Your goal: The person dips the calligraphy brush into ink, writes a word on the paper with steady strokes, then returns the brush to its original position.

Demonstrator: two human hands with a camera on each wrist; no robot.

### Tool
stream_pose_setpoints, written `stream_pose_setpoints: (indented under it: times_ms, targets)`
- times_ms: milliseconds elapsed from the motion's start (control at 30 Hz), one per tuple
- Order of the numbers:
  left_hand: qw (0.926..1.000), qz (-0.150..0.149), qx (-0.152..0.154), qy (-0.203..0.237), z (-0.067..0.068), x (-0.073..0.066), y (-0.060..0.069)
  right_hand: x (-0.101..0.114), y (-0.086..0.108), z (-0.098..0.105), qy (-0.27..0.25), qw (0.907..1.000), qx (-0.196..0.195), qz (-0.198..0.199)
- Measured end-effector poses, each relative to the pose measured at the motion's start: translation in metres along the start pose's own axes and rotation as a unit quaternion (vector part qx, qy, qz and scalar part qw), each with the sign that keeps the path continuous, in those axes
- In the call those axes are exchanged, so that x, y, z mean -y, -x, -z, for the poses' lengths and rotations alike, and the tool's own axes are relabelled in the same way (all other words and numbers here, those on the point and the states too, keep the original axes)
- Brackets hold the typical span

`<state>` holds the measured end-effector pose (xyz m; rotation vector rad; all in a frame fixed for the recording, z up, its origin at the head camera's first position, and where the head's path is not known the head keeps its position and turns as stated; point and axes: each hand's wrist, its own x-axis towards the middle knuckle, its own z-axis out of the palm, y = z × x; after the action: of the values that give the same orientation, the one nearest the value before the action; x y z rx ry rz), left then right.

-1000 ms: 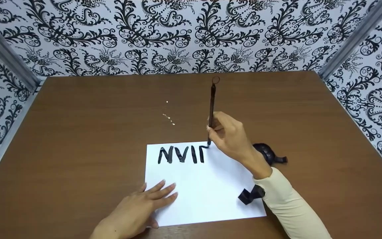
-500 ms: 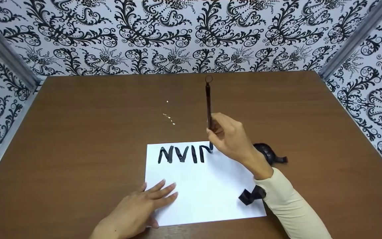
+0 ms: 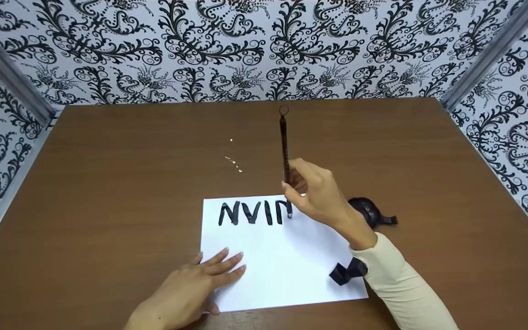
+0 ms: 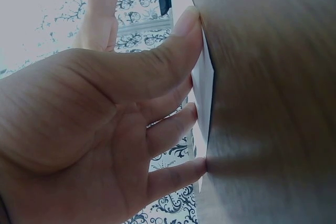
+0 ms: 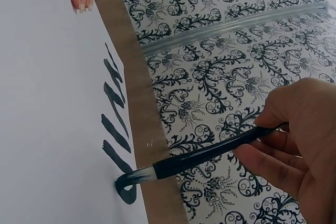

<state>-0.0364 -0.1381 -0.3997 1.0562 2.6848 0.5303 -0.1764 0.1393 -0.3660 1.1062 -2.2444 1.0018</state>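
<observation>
1. Pinching a slim, glossy, dark ring-topped brush (image 3: 284,146), the right-hand grip (image 3: 319,192) holds its inky bristles (image 5: 140,175) against a white paper sheet (image 3: 287,266).
2. Black strokes (image 3: 268,213) line the sheet's far edge.
3. Fingers spread, the left-hand grip (image 3: 188,286) rests on its near-left corner.

Brown table (image 3: 131,183), lettered paper (image 3: 273,256), black object (image 3: 367,211), pale specks (image 3: 233,162)

Whitish glare, left wrist view.
</observation>
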Motion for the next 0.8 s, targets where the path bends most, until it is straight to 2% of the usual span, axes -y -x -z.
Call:
stream_pose_setpoints:
  times_ms: [200, 800]
  targets:
    - [1.0000, 0.005, 0.006, 0.005, 0.000, -0.001, -0.001, 0.004, 0.000, -0.001, -0.005, 0.9999, 0.010, 0.004]
    - [0.9997, -0.016, -0.010, -0.013, -0.001, 0.000, -0.002, 0.013, 0.000, -0.010, -0.020, 0.9998, 0.008, 0.003]
